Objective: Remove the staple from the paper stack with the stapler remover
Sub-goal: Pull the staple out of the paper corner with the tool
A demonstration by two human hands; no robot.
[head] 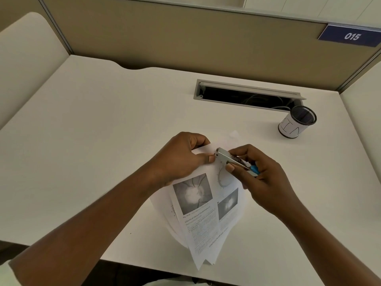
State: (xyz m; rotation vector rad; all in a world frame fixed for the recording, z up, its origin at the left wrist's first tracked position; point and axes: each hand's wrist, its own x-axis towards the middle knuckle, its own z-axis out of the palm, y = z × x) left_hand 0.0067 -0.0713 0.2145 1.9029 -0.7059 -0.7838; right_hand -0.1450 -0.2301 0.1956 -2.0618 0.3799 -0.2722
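A smooth, cream-white desk (92, 131) sits in a study booth, walled at the back by a tan fabric partition (165, 38) with pale metal trim and at the left by a rounded cream side panel (26, 58).

Near the middle of the desk, the left hand (181, 159) pinches the top corner of the paper stack (202, 223), thumb on the front and fingers curled behind. The thin white sheets carry grey photographs and small text. They fan apart at the near end, which reaches past the desk's front edge.

The stapler remover (228, 158) is a flat silvery metal bar with a blue piece at its rear. Its tip touches that same top corner, just beside the left thumb. The staple itself is too small to make out. The right hand (266, 178) clamps the remover between thumb and curled fingers and covers part of the page's right edge.

Farther back and to the right, a long grey cable slot (247, 96) lies open in the desktop, with wires inside. Just beside its right end stands a round black mesh cup (296, 122) wrapped in hand-lettered white paper. A blue plate (350, 36) reading 015 hangs on the partition's top right.
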